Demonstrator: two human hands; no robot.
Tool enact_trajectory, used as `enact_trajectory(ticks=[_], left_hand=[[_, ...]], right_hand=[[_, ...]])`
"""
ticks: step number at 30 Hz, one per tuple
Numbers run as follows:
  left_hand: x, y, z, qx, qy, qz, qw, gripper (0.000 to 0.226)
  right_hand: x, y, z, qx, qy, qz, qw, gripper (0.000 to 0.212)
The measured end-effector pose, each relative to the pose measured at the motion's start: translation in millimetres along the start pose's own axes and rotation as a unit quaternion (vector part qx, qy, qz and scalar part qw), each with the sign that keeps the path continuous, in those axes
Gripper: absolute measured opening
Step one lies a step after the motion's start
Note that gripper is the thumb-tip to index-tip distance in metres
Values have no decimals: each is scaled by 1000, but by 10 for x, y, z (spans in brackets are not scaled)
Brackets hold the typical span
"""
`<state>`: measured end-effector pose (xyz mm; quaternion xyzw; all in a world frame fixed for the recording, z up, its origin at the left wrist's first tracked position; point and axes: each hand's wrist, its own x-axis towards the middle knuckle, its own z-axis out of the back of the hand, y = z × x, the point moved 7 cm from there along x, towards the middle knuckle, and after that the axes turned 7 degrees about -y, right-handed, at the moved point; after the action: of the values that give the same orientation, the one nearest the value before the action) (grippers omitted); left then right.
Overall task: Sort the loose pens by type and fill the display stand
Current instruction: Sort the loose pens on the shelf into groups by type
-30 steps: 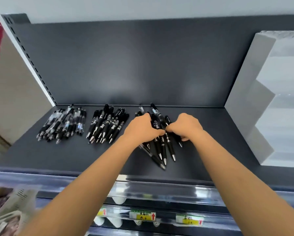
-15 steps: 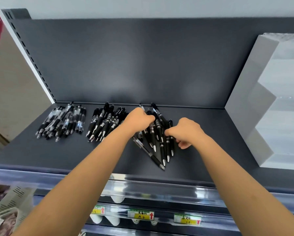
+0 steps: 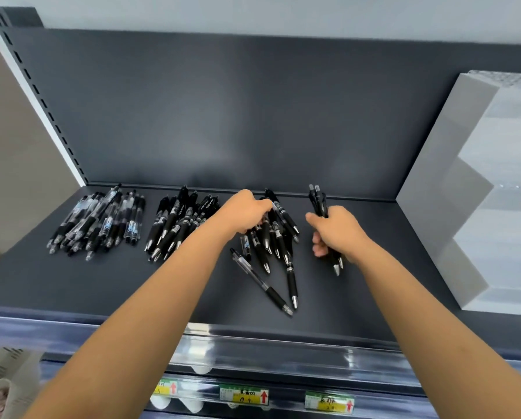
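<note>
Three heaps of pens lie on the dark shelf (image 3: pixel 72 285). A pile of clear-barrel pens (image 3: pixel 99 222) is at the left, a pile of black pens (image 3: pixel 177 222) beside it. A loose mixed heap (image 3: pixel 271 240) is in the middle, with one clear pen (image 3: pixel 260 281) angled toward the front edge. My left hand (image 3: pixel 242 214) rests on the mixed heap with curled fingers, gripping pens there. My right hand (image 3: pixel 337 231), to the right of the heap, grips a small bundle of black pens (image 3: pixel 318 201) lifted off the shelf.
A grey-white stepped display stand (image 3: pixel 452 207) fills the right end of the shelf. The dark back panel (image 3: pixel 223 116) rises behind the pens. A clear price rail (image 3: pixel 253 352) with yellow tags runs along the front edge, and packaged goods sit lower left.
My right hand has pulled away to the right of the mixed heap, lifting a bundle of black pens. My left hand stayed on the heap.
</note>
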<state>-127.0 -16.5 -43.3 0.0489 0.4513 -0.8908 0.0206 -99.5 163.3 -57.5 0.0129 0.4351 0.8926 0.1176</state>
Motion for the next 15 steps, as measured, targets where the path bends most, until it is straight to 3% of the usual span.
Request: enact_trajectory(ticks=[3, 8, 15], left_hand=[[57, -9, 37, -8, 0, -3, 1000, 33], [135, -14, 171, -3, -12, -8, 1000, 31], [198, 10, 282, -11, -17, 1, 1000, 37]], right_hand=[[159, 167, 3, -10, -66, 57, 996, 28], [325, 397, -332, -85, -3, 75, 994, 32], [393, 569, -467, -204, -7, 108, 973, 27]])
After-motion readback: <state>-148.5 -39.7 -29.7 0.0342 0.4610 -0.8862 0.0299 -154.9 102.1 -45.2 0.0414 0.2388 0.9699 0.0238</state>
